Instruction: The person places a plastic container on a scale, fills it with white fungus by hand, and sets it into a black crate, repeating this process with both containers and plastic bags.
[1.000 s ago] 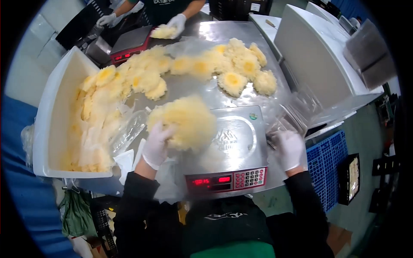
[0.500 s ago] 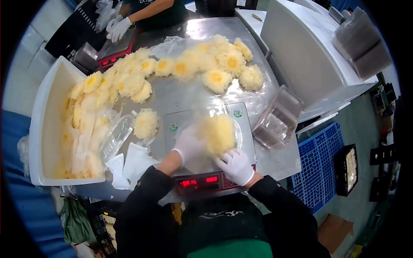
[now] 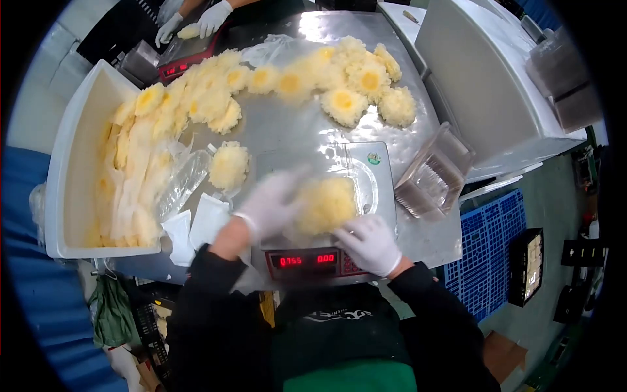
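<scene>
A pale-yellow frilly snow fungus clump (image 3: 328, 205) sits on the steel plate of a digital scale (image 3: 372, 189). The red display (image 3: 304, 261) reads 0.755 and 0.00. My left hand (image 3: 271, 204), white-gloved, is beside the clump's left edge, its fingers smeared by motion. At the clump's lower right edge, my right hand (image 3: 372, 245), also gloved, has its fingers bent and closed on it. A single snow fungus (image 3: 228, 166) lies left of the scale, near a clear plastic bag (image 3: 185, 181) and white packets (image 3: 209, 219).
A white foam bin (image 3: 78, 176) full of snow fungus is at left. More snow fungus (image 3: 344, 106) lies across the metal table. Clear plastic boxes (image 3: 434, 173) stack at right, beside a white foam container (image 3: 483, 85). A co-worker's gloved hands (image 3: 214, 18) are over another scale.
My left hand has drawn slightly left and up from the snow fungus. The scale reading changed from about -0.015 to 0.755. The co-worker's hands have moved apart, with a small pale piece between them.
</scene>
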The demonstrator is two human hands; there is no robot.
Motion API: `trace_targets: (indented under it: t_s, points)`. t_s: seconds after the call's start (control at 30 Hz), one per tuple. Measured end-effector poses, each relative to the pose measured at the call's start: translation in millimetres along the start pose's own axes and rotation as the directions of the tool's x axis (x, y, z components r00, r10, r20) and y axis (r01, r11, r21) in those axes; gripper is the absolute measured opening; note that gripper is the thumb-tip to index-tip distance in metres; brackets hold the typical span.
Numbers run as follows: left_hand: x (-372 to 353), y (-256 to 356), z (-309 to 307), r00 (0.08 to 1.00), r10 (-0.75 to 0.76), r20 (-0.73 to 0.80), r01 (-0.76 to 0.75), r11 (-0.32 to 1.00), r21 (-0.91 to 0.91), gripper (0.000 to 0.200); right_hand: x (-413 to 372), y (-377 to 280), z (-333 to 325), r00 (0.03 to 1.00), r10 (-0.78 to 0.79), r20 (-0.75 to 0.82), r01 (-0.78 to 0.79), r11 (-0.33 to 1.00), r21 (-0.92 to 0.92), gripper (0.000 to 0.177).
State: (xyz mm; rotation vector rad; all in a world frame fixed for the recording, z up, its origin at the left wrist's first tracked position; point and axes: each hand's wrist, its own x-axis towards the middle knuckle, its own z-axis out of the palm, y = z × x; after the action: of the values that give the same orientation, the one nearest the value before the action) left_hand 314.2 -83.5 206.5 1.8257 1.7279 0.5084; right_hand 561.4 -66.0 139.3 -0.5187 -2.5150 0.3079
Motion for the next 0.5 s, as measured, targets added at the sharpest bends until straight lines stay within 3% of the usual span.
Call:
trace_targets:
  t_s: [0.03, 0.07, 0.1, 0.17, 0.27, 0.37, 0.5]
  points:
    - [-6, -7, -15, 0.986, -0.123, -0.112, 0.095, 0.969, -0.228, 0.046, -6, 2, -11, 0.999, 0.022, -0.042, -0.022, 1.000, -0.013, 0.034]
    - [-7, -28, -30, 0.961, -0.056, -0.270, 0.020, 0.991, -0.135, 0.048, -10, 4, -27, 0.994, 0.065, -0.088, -0.070, 0.996, -0.058, 0.030]
    - [-13, -35, -46, 0.924, -0.138, -0.355, 0.093, 0.986, -0.140, 0.046, -18, 13, -35, 0.986, 0.116, -0.121, -0.118, 0.993, -0.009, 0.029]
    - [-17, -84, -63, 0.894, -0.244, -0.374, 0.097, 0.923, -0.372, 0.043, -28, 16, -55, 0.949, 0.239, -0.208, -0.267, 0.956, -0.120, 0.023]
    - [-13, -92, -61, 0.886, -0.344, -0.310, 0.187, 0.879, -0.439, 0.041, -36, 19, -60, 0.873, 0.401, -0.279, -0.428, 0.903, -0.042, 0.023]
    - [8, -78, -35, 0.908, -0.403, -0.118, 0.274, 0.782, -0.560, 0.044, -27, 13, -52, 0.894, 0.369, -0.253, -0.380, 0.925, 0.006, 0.024]
    - [50, -60, 17, 0.891, -0.422, 0.165, 0.366, 0.456, -0.811, 0.055, 0, 0, -38, 0.947, 0.252, -0.200, -0.253, 0.967, 0.022, 0.024]
